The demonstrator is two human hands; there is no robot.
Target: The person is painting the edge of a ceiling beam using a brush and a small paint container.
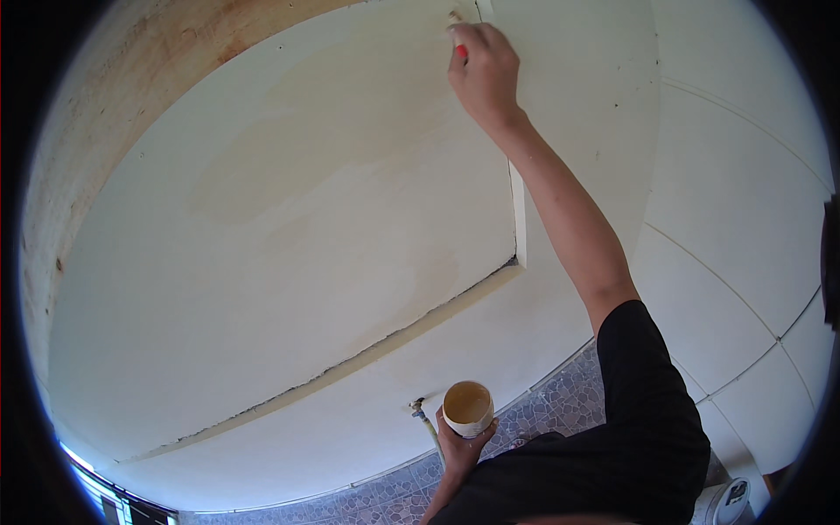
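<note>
Overhead spreads a broad cream-white painted ceiling panel (289,262), yellowed in patches toward the far left, and it fills most of the view because the head is tipped well back. A dark cracked seam (350,363) runs along the panel's near edge, and a narrow white trim strip (518,210) bounds its right side, meeting the seam at a corner. To the right lie white wall tiles (735,262) with thin joints; along the near edge runs a band of grey-purple mottled stone tiling (560,407), from which a small metal tap with a pale hose (422,413) sticks out.

Stretched up from a black short sleeve (647,420), the right hand (484,74) reaches the far top of the trim strip. Its fingers are curled tight around a small brush with a red handle (460,51), of which only a red bit and a pale tip against the ceiling show; the arm is nearly straight so the tip can meet the joint.

Low and near, the left hand (462,446) holds a small round white cup of tan-yellow liquid (468,409), fingers wrapped under and around it, mouth level so nothing spills and close by for the brush.
</note>
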